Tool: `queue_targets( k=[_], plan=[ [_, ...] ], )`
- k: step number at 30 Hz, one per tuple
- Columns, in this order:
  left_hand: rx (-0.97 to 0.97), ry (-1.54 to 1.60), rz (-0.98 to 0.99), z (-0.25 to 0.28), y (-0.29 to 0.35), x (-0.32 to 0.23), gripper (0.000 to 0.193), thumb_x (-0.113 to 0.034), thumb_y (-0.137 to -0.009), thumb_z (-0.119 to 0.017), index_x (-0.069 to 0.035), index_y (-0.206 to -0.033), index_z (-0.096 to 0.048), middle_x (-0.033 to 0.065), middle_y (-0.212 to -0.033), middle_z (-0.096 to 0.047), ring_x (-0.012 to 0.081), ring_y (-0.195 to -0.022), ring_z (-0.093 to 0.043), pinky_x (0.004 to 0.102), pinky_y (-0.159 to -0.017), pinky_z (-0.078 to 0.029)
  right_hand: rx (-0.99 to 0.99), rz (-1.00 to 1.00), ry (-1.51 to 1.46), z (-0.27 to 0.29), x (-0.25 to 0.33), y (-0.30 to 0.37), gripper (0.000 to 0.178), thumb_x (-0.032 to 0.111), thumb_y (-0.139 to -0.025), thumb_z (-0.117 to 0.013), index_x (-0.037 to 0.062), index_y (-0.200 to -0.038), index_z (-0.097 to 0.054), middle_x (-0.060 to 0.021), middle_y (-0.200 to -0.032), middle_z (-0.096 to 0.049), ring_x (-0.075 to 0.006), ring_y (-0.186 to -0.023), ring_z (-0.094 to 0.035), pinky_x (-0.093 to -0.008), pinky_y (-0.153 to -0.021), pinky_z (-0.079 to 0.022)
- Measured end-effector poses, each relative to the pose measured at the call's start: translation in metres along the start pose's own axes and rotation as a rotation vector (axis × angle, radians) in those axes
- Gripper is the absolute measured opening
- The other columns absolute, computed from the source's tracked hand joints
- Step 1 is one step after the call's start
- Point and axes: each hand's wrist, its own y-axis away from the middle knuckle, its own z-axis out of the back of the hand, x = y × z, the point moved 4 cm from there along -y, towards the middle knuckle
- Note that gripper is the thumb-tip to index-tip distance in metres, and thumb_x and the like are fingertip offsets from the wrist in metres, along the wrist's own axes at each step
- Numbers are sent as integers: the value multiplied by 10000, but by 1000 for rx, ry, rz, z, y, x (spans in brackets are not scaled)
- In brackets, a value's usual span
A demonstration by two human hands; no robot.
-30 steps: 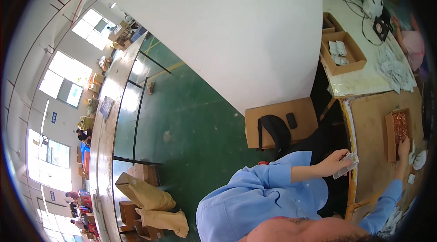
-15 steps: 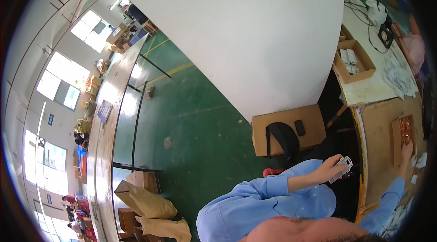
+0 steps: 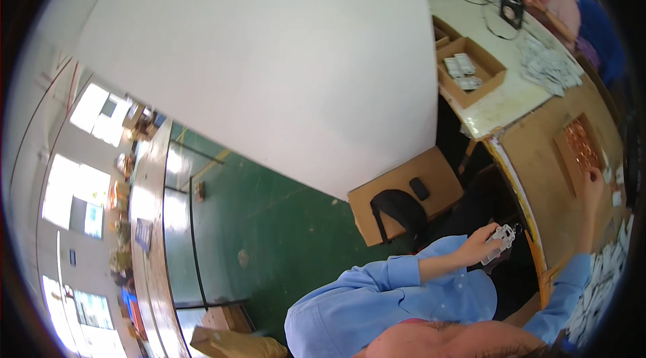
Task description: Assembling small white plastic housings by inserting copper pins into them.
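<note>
My left hand (image 3: 478, 247) is closed round a small white plastic housing (image 3: 499, 243) with cut-outs and ears along its edge, held over my lap beside the table edge. At the near end of a shallow cardboard box (image 3: 567, 168) is my right hand (image 3: 592, 186), its fingers bunched together. Whatever lies between those fingertips is too small to make out. Shiny copper-coloured pieces (image 3: 581, 145) fill much of the box. A few white pieces (image 3: 617, 196) lie just right of my right hand.
A pile of white parts (image 3: 609, 284) lies beside my right forearm. Farther back are a carton (image 3: 494, 82) holding white housings, another white heap (image 3: 548, 65), and a seated person (image 3: 562, 5). A white pillar (image 3: 282, 75) rises ahead; a black bag (image 3: 400, 213) rests on a cardboard box.
The view has turned, shifting the table leftward in the picture. My right hand has drawn back from the copper pieces to the box's near end. My left hand still grips the white housing.
</note>
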Motion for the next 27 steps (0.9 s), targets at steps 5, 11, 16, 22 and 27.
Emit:
queue_targets(
  k=[5,11,16,22,27],
  plan=[
    [206,23,60,-6,-34,21,377,-53,-844,-580,-55,-1214,-506,6,-1022,-584,97,-901,-579,257,-761,-496,49,-110,-346,34,133,117,94,53,-872,-603,8,-952,-623,-23,-828,-617,-97,-781,-592,-245,-722,-485],
    [307,-91,14,-32,-50,-26,478,28,-821,-419,-23,-1295,-462,86,-1153,-599,176,-1042,-606,314,-918,-483,166,-284,-400,51,239,211,84,58,-883,-612,-20,-916,-613,-44,-825,-638,-120,-779,-612,-252,-713,-500],
    [425,-91,176,-71,-36,-22,544,30,-806,-412,-25,-1347,-403,96,-1229,-555,183,-1107,-572,316,-942,-472,-123,-122,-359,60,253,273,81,23,-798,-673,33,-870,-637,-87,-845,-537,-232,-727,-556,-311,-612,-448],
    [511,-185,176,-110,-12,-9,600,33,-780,-421,-31,-1375,-375,72,-1285,-497,165,-1187,-500,298,-991,-412,-235,-147,-280,66,228,309,78,53,-799,-683,39,-868,-650,-84,-822,-531,-233,-706,-557,-320,-602,-453],
    [496,-249,189,-124,-6,-9,619,33,-766,-422,-28,-1380,-367,70,-1291,-489,162,-1204,-479,297,-1010,-389,-249,-190,-310,70,216,316,75,54,-798,-681,34,-865,-651,-86,-821,-530,-235,-713,-566,-323,-612,-463]
  ],
)
